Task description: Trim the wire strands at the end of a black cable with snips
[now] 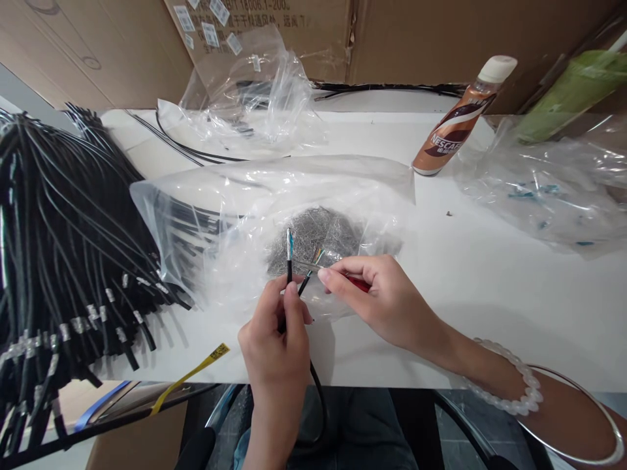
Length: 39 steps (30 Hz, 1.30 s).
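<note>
My left hand pinches a thin black cable upright, its stripped end showing coloured wires. A second thin cable end leans beside it. My right hand grips a small red-handled tool whose metal tip reaches the cable's stripped end. Both hands work over a clear plastic bag holding a grey heap of fine wire trimmings. The cable runs down past my left wrist and off the table's front edge.
A big bundle of black cables with white tags fills the left. A Nescafe bottle stands at the back right, near a crumpled bag with blue bits. Another bag and cardboard boxes sit behind. A yellow strip hangs off the edge.
</note>
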Tool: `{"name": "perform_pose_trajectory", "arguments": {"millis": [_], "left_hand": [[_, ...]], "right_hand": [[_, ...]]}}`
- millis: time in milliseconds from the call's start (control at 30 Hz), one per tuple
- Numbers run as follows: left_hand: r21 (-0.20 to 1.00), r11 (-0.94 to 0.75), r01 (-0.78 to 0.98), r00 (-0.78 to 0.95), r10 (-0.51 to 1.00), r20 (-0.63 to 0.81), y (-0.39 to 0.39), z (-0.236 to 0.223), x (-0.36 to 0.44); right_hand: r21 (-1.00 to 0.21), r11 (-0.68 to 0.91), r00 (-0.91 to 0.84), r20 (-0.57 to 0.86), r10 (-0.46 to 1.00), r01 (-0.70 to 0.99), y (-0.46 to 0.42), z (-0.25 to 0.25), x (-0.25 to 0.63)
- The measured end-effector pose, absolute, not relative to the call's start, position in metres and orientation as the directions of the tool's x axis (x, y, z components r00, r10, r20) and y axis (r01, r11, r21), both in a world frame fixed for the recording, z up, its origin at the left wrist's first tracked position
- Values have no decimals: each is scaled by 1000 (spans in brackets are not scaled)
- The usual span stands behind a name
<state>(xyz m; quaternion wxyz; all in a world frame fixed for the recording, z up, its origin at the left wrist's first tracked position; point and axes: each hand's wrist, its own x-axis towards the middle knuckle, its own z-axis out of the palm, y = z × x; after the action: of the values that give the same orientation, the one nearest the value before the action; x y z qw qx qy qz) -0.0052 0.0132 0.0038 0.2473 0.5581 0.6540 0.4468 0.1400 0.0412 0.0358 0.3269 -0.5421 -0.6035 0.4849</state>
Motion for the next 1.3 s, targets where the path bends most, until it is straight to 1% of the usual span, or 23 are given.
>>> {"name": "perform_pose_trajectory", "arguments": {"millis": [200,433,567,733,833,1033,1300], "left_hand": [[849,-31,528,-253,948,192,13,3,-5],[898,53,436,-317,943,98,11,10,1],[910,65,410,-319,945,76,11,10,1],[907,19,422,-266,958,104,12,4,-5],[908,13,419,-276,954,114,13,2,-6],[900,-4,435,-276,951,138,13,1,-6],[882,-19,471,-260,952,160,13,1,-6]], "right_hand": [[-954,-68,-231,-139,963,291,41,34,143],[-967,-142,-265,-196,944,210,43,38,144],[-965,-159,-253,-210,944,210,44,39,144],[-961,-157,-252,-214,944,227,45,38,144],[-960,-140,-234,-198,952,242,45,38,145],[-969,-129,-249,-181,952,211,43,39,144],[-969,-150,-246,-197,949,195,43,36,144]]}}
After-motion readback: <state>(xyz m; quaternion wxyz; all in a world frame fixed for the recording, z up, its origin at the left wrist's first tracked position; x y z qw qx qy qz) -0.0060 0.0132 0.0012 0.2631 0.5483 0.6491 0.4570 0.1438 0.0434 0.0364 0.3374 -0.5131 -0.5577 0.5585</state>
